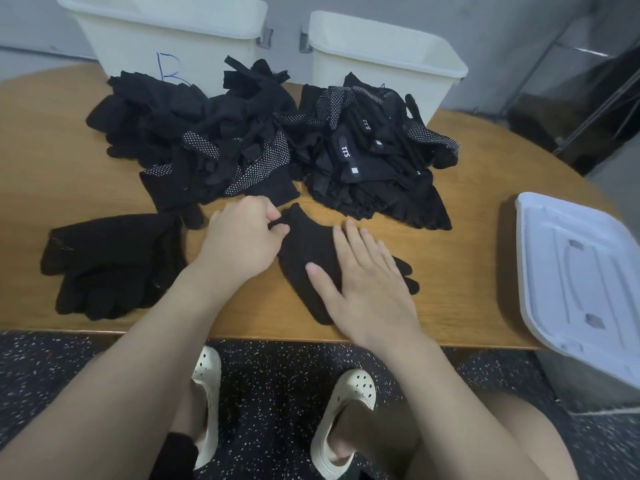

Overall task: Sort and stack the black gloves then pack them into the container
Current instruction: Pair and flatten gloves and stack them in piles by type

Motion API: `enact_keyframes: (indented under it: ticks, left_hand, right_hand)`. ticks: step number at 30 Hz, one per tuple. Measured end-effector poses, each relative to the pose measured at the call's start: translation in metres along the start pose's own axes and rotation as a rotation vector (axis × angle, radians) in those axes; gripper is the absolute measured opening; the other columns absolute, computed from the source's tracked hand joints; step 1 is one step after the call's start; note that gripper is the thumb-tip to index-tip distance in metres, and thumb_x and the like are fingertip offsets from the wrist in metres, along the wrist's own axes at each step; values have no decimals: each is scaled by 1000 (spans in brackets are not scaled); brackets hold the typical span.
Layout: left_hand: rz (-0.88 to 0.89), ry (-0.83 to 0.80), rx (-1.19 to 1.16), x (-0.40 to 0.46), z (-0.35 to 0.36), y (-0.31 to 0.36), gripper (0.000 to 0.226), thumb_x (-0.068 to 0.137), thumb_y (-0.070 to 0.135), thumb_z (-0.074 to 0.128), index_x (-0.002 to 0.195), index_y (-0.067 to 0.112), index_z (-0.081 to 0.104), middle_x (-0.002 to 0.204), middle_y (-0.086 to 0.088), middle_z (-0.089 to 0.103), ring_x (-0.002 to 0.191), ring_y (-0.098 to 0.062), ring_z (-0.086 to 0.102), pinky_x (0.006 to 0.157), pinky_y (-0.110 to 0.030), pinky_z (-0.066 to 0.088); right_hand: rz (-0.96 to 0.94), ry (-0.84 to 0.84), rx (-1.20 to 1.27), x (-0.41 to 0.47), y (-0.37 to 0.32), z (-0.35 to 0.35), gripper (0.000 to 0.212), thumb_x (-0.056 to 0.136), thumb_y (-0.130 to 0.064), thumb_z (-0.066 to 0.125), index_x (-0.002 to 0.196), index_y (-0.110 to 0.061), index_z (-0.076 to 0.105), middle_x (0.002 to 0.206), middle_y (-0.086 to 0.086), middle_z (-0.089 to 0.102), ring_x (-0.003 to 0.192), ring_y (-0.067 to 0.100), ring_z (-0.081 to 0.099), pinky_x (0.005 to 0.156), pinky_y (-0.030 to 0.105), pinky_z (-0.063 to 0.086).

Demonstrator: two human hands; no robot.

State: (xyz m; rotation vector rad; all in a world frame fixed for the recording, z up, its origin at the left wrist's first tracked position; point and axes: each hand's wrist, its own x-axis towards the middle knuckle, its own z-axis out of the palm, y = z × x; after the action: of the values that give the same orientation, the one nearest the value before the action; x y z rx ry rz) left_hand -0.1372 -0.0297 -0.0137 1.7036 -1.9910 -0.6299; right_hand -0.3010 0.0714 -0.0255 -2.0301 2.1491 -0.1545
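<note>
Black knit glove (308,251): soft, matte fabric, lying flat on the wooden surface (460,258) near its front edge. Its long axis runs from the cuff at 11 o'clock to the fingers at 5 o'clock; fingertips show beyond the right hand.

Left hand (242,237): grip clamped on the cuff edge, thumb and fingers curled and pinching the fabric. Right hand (367,282): grip apart, fingers straight, palm pressing flat on the glove body and hiding its middle.

At 9 o'clock from the glove, a stack of plain knit gloves (110,265) lies flat, fingers pointing toward the front edge. At 12 o'clock, a loose heap of mixed gloves (214,147), some with white dotted palms; at 1 o'clock, a second heap (374,157) bearing white printed tags. Behind the heaps stand two white plastic bins (166,39), (384,53), the left one marked with a blue letter. At 3 o'clock, a white plastic container lid (581,271), ribbed, overhangs the surface edge.
</note>
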Motion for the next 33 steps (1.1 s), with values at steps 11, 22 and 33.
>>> enact_keyframes:
  ticks: [11, 22, 33]
  left_hand:
    - [148, 111, 58, -9, 8, -11, 30, 94, 46, 67, 104, 17, 70, 96, 8, 58, 104, -21, 60, 98, -44, 41]
    - [103, 20, -58, -23, 0, -9, 35, 80, 50, 82, 96, 22, 67, 94, 9, 65, 97, -19, 63, 93, -45, 51]
    - [-28, 154, -675, -4, -18, -9, 21, 83, 17, 85, 99, 14, 73, 91, 6, 79, 87, -12, 76, 89, -39, 61]
  right_hand:
    - [154, 23, -6, -28, 22, -5, 90, 93, -75, 0, 164, -20, -10, 172, -3, -15, 156, 11, -20, 125, 34, -17]
    - [21, 89, 37, -19, 29, -10, 82, 97, -73, 14, 165, -28, 15, 173, -6, 1, 158, 8, -11, 125, 36, -18]
    - [-47, -2, 101, -13, 33, -13, 77, 101, -68, 23, 165, -28, 7, 172, -11, -5, 156, 2, -14, 124, 30, -19]
